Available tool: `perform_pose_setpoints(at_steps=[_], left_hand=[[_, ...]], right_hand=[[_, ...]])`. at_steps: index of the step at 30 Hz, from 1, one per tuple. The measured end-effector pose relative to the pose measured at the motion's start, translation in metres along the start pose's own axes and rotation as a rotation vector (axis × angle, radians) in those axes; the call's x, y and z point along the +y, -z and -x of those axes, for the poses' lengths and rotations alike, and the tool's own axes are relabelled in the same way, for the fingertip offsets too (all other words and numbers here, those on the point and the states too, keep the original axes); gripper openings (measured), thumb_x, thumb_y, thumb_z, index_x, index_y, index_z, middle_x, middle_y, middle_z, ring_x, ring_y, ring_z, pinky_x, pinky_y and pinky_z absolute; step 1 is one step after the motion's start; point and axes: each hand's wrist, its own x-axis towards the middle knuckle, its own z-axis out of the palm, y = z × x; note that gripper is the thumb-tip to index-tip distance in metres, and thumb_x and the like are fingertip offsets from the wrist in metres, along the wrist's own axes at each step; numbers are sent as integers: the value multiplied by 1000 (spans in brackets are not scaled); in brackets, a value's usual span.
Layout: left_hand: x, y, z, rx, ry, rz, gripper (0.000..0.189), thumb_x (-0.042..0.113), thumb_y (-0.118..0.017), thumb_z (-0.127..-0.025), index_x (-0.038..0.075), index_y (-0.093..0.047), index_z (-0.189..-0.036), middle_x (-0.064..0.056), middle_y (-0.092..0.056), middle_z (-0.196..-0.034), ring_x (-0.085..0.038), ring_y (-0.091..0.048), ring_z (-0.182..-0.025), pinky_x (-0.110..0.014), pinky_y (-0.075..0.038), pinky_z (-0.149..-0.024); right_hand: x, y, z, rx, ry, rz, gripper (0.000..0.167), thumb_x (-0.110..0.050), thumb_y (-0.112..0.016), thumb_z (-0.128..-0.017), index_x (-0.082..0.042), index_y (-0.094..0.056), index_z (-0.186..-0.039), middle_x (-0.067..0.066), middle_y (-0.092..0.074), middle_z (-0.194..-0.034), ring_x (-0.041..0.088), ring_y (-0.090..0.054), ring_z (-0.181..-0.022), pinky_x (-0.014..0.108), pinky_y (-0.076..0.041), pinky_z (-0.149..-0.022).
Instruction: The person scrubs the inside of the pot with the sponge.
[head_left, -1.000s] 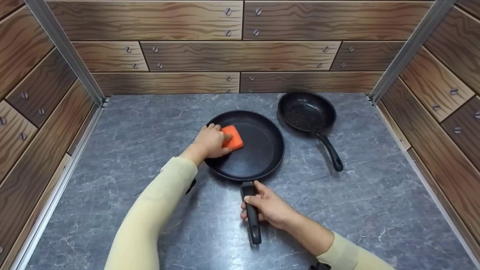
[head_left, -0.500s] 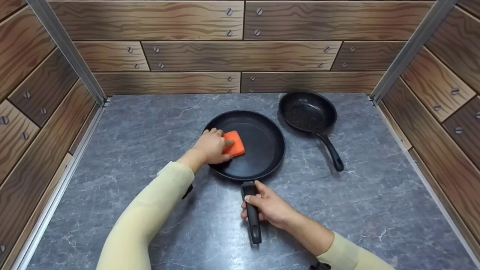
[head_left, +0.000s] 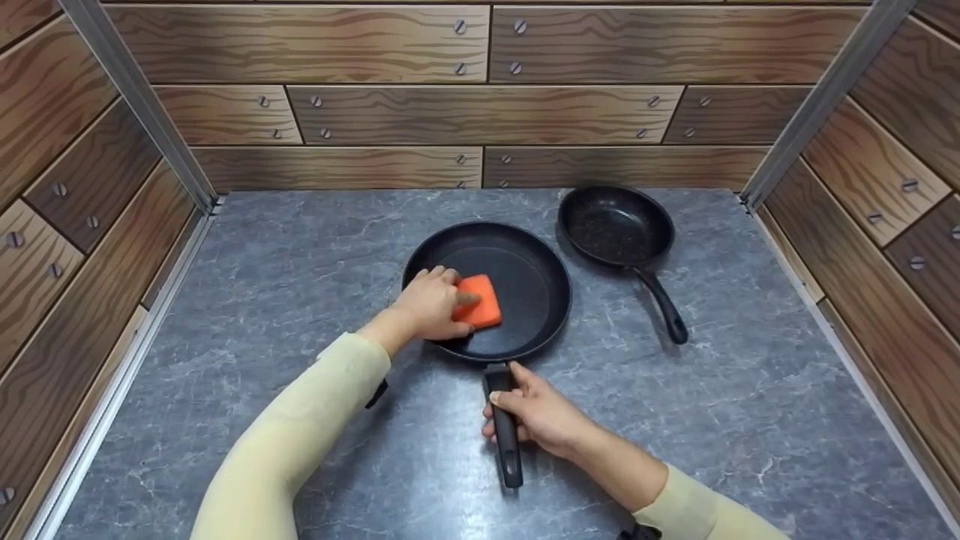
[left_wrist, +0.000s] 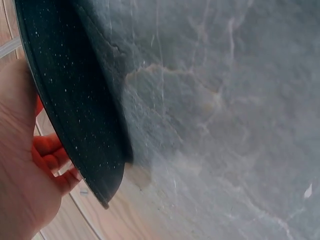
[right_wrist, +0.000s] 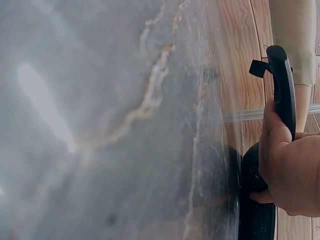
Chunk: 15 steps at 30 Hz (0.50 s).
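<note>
In the head view a large black frying pan (head_left: pixel 525 300) lies mid-table, its handle pointing toward the person. My left hand (head_left: pixel 431 306) reaches over the pan's left rim and grips an orange sponge (head_left: pixel 484 301) against the inside of the pan. The index finger stretches across the sponge's top. My right hand (head_left: pixel 551 416) holds the pan's black handle (head_left: pixel 507 442), thumb on top and fingers curled beneath. The left wrist view shows the speckled outer wall of the pan (left_wrist: pixel 75 100) hiding most of the sponge. In the right wrist view, fingers wrap the handle (right_wrist: pixel 283 90).
A smaller black frying pan (head_left: pixel 616 225) stands at the back right, its handle angled toward the front right. The grey marbled table (head_left: pixel 247 300) is enclosed by wood-patterned walls (head_left: pixel 480 112) at the back and both sides, with metal corner posts.
My left hand and the sponge have slid toward the person and slightly right across the pan. The right hand, both pans and the handle stay in place.
</note>
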Motion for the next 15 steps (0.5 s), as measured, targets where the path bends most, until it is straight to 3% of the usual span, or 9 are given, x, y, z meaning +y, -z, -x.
perform_pose_setpoints(at_steps=[8,15], left_hand=[[4,4,4,56,-20,23,57,57,-72,-95,27,-70,-143,-17,-62,-135,-35,-55,-120,-55,-45,-105],[4,17,14,159,-25,88,56,56,-70,-96,27,-70,-144,-16,-61,-139,-34,-55,-122,-53,-44,-105]], right_hand=[[0,0,0,10,-9,18,82,-8,-54,-108,-4,1,-169,16,-67,-100,21,-75,-77,39,-64,-74],[1,0,0,8,-5,28,82,-7,-52,-109,-4,4,-169,17,-68,-102,22,-76,-78,40,-64,-75]])
